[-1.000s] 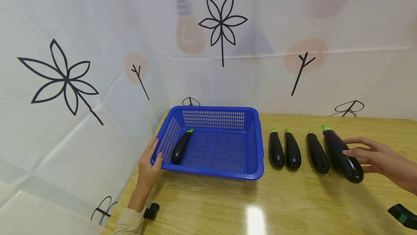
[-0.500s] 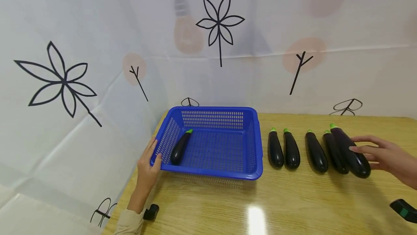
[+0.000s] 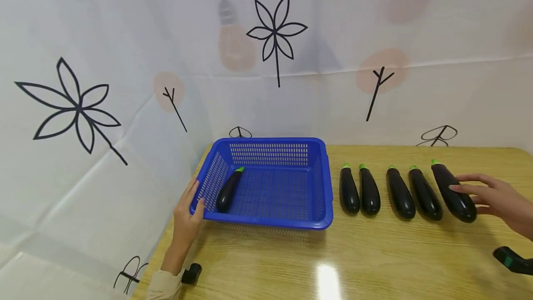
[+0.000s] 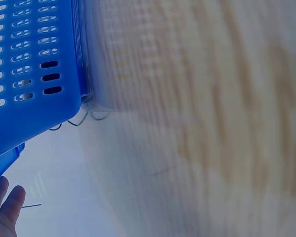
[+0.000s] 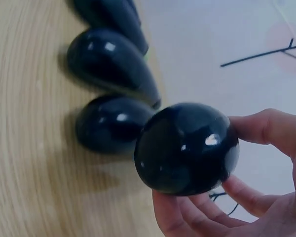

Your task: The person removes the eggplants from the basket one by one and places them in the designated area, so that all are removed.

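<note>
My right hand (image 3: 495, 200) holds a dark, glossy eggplant (image 3: 455, 202) by its sides, at the right end of a row. In the right wrist view its rounded end (image 5: 180, 153) faces the camera, with thumb and fingers around it; whether it touches the table cannot be told. Two eggplants lie just left of it, a near one (image 3: 425, 194) and another (image 3: 401, 193). My left hand (image 3: 187, 221) rests with extended fingers at the front left corner of a blue plastic basket (image 3: 270, 222). Inside, along the left wall, lies one eggplant (image 3: 229, 191).
Two more eggplants, one (image 3: 349, 191) beside the basket and one (image 3: 369, 191) next to it, lie green stems away from me. The wooden table (image 3: 374, 258) meets a patterned cloth (image 3: 333, 106) behind. A black strap piece (image 3: 191, 273) shows near my left wrist.
My right hand has moved the held eggplant rightward, off the neighbouring eggplant it had covered, to the row's end. My left hand stays at the basket. The head view has shifted slightly.
</note>
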{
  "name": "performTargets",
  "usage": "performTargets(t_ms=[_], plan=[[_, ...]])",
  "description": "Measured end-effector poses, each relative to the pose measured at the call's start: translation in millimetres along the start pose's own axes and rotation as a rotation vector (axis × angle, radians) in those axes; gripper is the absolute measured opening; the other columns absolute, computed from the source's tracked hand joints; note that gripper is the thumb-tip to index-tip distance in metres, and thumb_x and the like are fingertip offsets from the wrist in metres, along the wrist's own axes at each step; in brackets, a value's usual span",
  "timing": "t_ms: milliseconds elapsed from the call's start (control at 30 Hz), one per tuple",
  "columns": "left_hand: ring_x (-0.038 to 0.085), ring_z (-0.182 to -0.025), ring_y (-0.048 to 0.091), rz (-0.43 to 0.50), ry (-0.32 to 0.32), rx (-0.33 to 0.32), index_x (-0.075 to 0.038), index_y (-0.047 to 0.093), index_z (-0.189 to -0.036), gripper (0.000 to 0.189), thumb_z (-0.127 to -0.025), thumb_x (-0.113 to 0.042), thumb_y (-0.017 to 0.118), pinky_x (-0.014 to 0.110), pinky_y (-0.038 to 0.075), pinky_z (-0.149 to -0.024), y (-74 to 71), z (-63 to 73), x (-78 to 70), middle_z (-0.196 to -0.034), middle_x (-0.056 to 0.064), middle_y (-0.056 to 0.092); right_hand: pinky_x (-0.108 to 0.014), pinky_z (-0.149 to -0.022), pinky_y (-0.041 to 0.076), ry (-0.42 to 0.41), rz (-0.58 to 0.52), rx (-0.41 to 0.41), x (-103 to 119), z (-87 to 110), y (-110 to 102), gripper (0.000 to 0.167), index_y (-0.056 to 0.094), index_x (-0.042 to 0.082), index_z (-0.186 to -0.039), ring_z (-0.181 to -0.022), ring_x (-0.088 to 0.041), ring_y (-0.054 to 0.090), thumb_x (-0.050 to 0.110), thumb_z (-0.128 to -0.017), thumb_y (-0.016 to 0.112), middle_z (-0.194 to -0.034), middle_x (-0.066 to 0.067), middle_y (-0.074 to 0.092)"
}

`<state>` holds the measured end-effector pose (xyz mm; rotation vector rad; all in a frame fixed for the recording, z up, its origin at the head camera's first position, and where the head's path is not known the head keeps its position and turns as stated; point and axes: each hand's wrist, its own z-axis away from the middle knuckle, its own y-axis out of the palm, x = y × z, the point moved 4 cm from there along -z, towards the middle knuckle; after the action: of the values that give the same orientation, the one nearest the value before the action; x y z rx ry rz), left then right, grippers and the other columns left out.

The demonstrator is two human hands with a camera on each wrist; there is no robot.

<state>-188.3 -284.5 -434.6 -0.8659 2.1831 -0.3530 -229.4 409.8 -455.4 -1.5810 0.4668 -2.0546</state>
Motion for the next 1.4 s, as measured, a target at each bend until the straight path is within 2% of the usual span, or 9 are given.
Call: performTargets(t_ms=[100, 167, 333, 433, 467, 833, 1067, 1233, 1400], plan=[[0.04, -0.125, 0.044, -0.002, -0.002, 0.0, 0.004, 0.048, -0.136, 0.049, -0.087, 0.002, 0.056, 0.009, 0.028, -0.099, -0.3, -0.1, 0.4, -0.141, 0.02, 0.044, -0.04, -0.068, 0.049, -0.018, 0.009, -0.044, -1, -1.6, 0, 0.027, 0.044, 0.035, -0.123, -0.078, -0.026, 0.051, 0.044, -0.097, 0.047, -0.103, -0.013, 0.049], [0.039, -0.125, 0.045, -0.003, -0.004, 0.0, 0.004, 0.048, -0.136, 0.049, -0.087, 0.002, 0.056, 0.009, 0.028, -0.098, -0.5, -0.3, 0.6, -0.141, 0.02, 0.044, -0.04, -0.065, 0.05, -0.014, 0.038, -0.076, 1, -1.4, 1, 0.026, 0.048, 0.029, -0.119, -0.072, -0.019, 0.047, 0.042, -0.097, 0.048, -0.099, -0.009, 0.048], [0.039, -0.125, 0.044, -0.006, -0.008, 0.0, 0.004, 0.048, -0.136, 0.049, -0.087, 0.002, 0.056, 0.009, 0.027, -0.099, -0.8, -0.4, 0.7, -0.142, 0.016, 0.044, -0.042, -0.066, 0.049, 0.016, 0.067, -0.107, -2, -5.9, 1, 0.062, 0.039, -0.007, -0.129, -0.083, -0.032, 0.052, 0.044, -0.095, 0.05, -0.114, -0.035, 0.038], [0.039, -0.126, 0.044, -0.006, -0.008, 0.002, 0.003, 0.048, -0.136, 0.049, -0.088, 0.001, 0.056, 0.01, 0.027, -0.1, -0.8, -0.1, 0.5, -0.143, 0.014, 0.043, -0.04, -0.062, 0.05, 0.023, 0.084, -0.132, -12, -13.8, 0, 0.063, 0.042, -0.006, -0.127, -0.083, -0.035, 0.054, 0.046, -0.093, 0.053, -0.11, -0.035, 0.042], [0.039, -0.126, 0.044, -0.004, -0.006, 0.002, 0.003, 0.048, -0.136, 0.049, -0.088, 0.002, 0.056, 0.01, 0.027, -0.1, -0.7, 0.0, 0.3, -0.143, 0.014, 0.043, -0.041, -0.063, 0.05, 0.023, 0.078, -0.121, -13, -15.1, 0, 0.071, 0.035, -0.014, -0.128, -0.086, -0.041, 0.052, 0.045, -0.094, 0.052, -0.114, -0.041, 0.037], [0.039, -0.126, 0.044, 0.001, 0.002, -0.003, 0.002, 0.048, -0.136, 0.05, -0.087, 0.002, 0.056, 0.01, 0.027, -0.1, -0.2, 1.0, 2.2, -0.143, 0.013, 0.043, -0.044, -0.064, 0.052, 0.032, 0.082, -0.094, -9, -12.4, 10, 0.073, 0.029, -0.019, -0.128, -0.099, -0.062, 0.043, 0.043, -0.095, 0.049, -0.124, -0.049, 0.021], [0.04, -0.124, 0.045, -0.006, 0.02, 0.004, 0.005, 0.048, -0.136, 0.05, -0.087, 0.002, 0.056, 0.01, 0.028, -0.099, 0.4, 0.6, 0.1, -0.142, 0.015, 0.044, -0.045, -0.064, 0.049, 0.01, 0.102, -0.137, -8, -11.6, 12, 0.07, 0.027, -0.02, -0.129, -0.103, -0.059, 0.036, 0.04, -0.097, 0.045, -0.126, -0.049, 0.019], [0.04, -0.124, 0.045, -0.007, 0.025, 0.006, 0.006, 0.048, -0.135, 0.049, -0.087, 0.002, 0.055, 0.01, 0.028, -0.1, 0.5, -0.1, -0.5, -0.143, 0.015, 0.043, -0.033, -0.057, 0.047, 0.005, 0.134, -0.174, -18, -17.8, 11, 0.071, 0.032, -0.017, -0.126, -0.088, -0.045, 0.049, 0.045, -0.095, 0.048, -0.123, -0.046, 0.026], [0.04, -0.125, 0.045, -0.012, 0.026, 0.007, 0.006, 0.047, -0.135, 0.049, -0.087, 0.002, 0.055, 0.01, 0.028, -0.1, 0.2, -0.5, -0.2, -0.143, 0.015, 0.043, -0.036, -0.06, 0.049, -0.001, 0.132, -0.162, -36, -30.4, 7, 0.076, 0.03, -0.015, -0.131, -0.096, -0.057, 0.043, 0.049, -0.094, 0.049, -0.126, -0.048, 0.023]])
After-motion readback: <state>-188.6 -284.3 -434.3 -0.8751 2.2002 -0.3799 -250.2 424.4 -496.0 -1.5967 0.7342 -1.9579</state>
